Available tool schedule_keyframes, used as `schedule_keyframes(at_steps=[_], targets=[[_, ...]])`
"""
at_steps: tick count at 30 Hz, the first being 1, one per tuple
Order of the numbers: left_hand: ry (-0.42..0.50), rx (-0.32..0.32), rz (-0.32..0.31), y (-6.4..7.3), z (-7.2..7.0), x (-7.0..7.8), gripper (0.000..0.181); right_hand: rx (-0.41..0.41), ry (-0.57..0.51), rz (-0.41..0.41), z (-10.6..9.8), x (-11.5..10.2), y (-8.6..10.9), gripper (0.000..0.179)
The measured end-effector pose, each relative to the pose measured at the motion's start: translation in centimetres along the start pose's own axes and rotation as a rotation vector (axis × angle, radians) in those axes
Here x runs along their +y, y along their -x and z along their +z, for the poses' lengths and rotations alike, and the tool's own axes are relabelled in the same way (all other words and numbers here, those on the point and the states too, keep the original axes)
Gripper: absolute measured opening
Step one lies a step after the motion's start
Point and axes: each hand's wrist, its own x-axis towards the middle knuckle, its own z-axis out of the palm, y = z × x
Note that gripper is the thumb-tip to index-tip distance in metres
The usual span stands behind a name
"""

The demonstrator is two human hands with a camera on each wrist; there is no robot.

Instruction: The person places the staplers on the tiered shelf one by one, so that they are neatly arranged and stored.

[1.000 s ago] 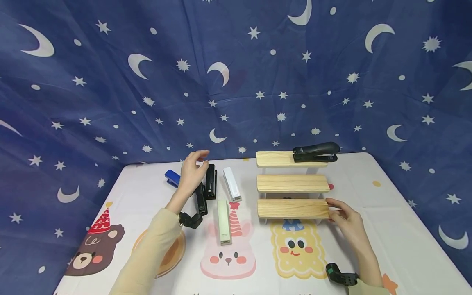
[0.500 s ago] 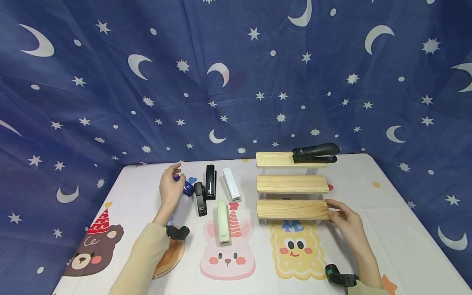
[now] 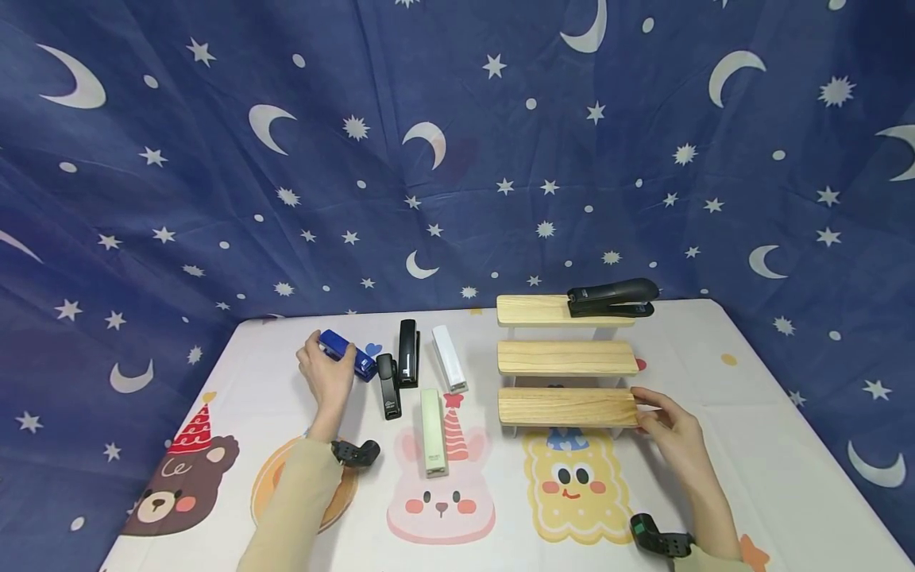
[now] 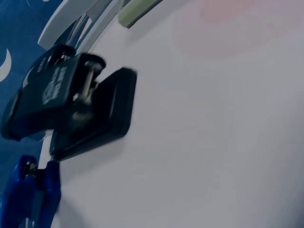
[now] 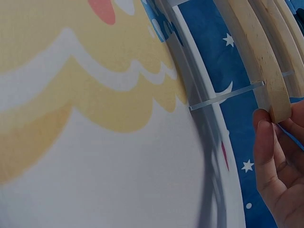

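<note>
My left hand (image 3: 329,377) is at a blue stapler (image 3: 348,354) on the left of the table, thumb on one side and fingers on the other, gripping it. In the left wrist view the end of that blue stapler (image 4: 31,194) shows at lower left, beside a small black stapler (image 4: 71,99); the fingers are out of that view. My right hand (image 3: 670,429) pinches the right end of the lowest wooden tier of a three-tier stand (image 3: 568,407). Its thumb and fingers close on the plank's end (image 5: 280,107) in the right wrist view.
Close by the blue stapler lie a taller black stapler (image 3: 408,353), a white stapler (image 3: 449,359) and a pale green stapler (image 3: 434,433). Another black stapler (image 3: 612,297) rests on the stand's top tier. A starry blue curtain (image 3: 457,159) hangs behind the table.
My left hand has moved left and down from above the black staplers to the blue stapler, and now grips it. The right hand has kept its hold on the stand.
</note>
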Motion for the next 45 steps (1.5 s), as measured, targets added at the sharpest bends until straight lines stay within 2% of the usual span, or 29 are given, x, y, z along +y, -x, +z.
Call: schedule_keyframes(at_steps=[6,14,24,33,39,45], targets=[[0.006,0.016,-0.057,0.2,1.1,-0.4,0.087,0.004,-0.006,-0.004,0.2,0.3,0.0,0.040],[-0.083,-0.020,-0.115,0.3,1.5,-0.4,0.098,-0.006,-0.021,0.009,0.3,0.3,0.0,0.041],[-0.125,-0.086,-0.060,0.0,1.2,-0.3,0.091,-0.001,-0.019,-0.003,0.0,0.1,0.0,0.040],[-0.183,-0.200,-0.018,-0.2,-0.4,-0.4,0.080,0.000,-0.022,0.002,0.0,-0.1,0.1,0.039],[-0.222,-0.209,-0.005,-0.5,-1.3,-0.6,0.071,0.003,-0.011,0.007,0.0,-0.1,0.0,0.040],[-0.206,-0.200,-0.007,-0.6,-1.7,-0.6,0.065,0.012,0.007,0.003,0.0,0.0,0.0,0.040]])
